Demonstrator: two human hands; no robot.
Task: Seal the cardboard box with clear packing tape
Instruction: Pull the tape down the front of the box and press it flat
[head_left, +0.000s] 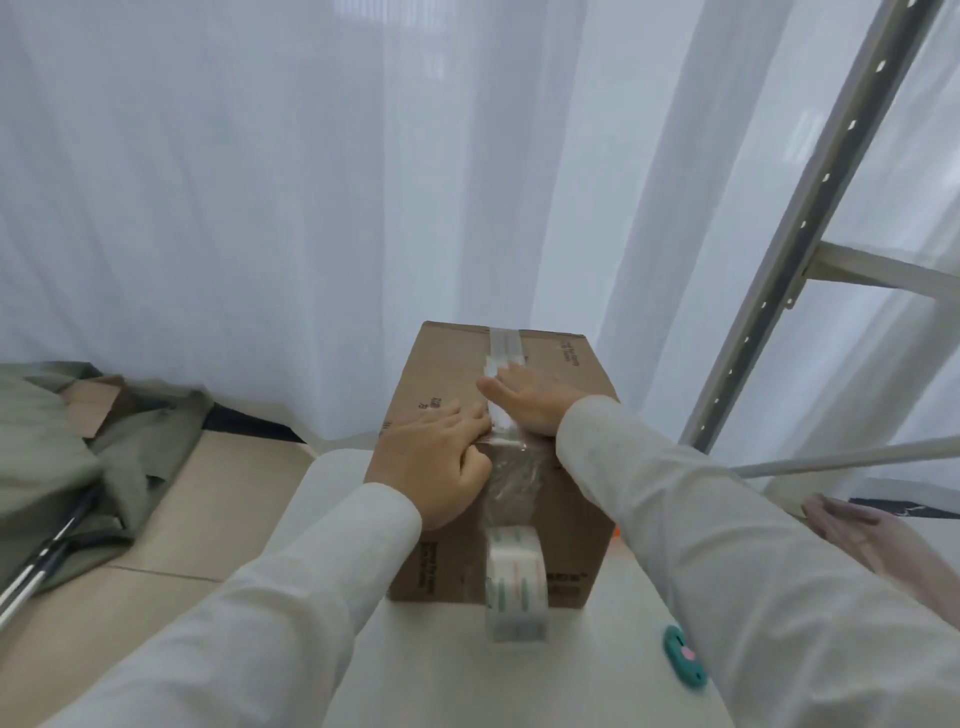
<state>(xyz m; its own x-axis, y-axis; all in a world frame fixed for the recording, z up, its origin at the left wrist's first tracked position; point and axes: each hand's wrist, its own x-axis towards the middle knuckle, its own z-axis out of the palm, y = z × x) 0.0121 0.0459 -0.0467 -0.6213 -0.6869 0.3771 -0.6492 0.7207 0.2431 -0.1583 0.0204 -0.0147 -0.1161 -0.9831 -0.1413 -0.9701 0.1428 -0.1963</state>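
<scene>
Cardboard box (571, 519) on white bench (441, 670), dead centre. Both hands flat, fingers spread: left hand (434, 460), right hand (524, 402) smoothing clear tape strip (506, 345) along top seam. Tape roll (517, 582) dangles at 6 o'clock, uncut. Next, I reckon: cut tape; teal cutter (684, 656) at 4 o'clock.

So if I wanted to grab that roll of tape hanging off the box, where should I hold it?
Probably around its wide outer band, from the near side. The tape roll hangs against the front of the cardboard box by its strip, curved face toward you. Both hands, the left hand and right hand, are flat on top, so one must lift first.
</scene>
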